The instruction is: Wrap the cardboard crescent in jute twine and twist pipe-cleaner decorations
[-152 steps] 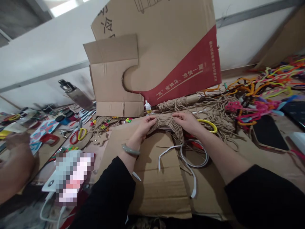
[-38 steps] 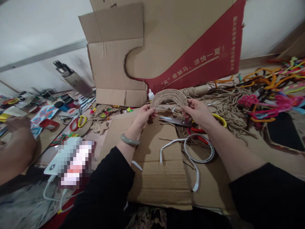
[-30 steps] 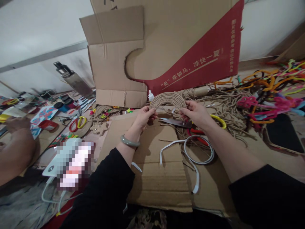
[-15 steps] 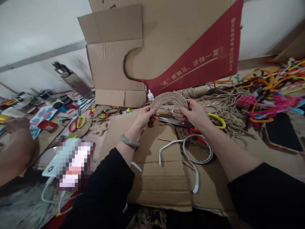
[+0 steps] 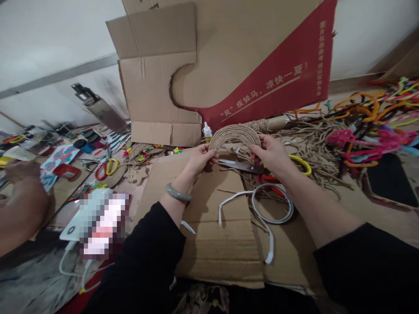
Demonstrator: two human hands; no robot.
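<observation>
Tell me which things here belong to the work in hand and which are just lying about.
Seemingly part of the work:
cord arch, in the grip of the left hand and right hand
loose brown cord, similar-looking
scissors, lying just below the arch
cardboard sheet, beneath

Probably just lying about:
drink bottle
dark phone
red pot

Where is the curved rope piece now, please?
In the head view, the curved rope piece is near the centre, held between the left hand and the right hand, right of the small white bottle.
</observation>
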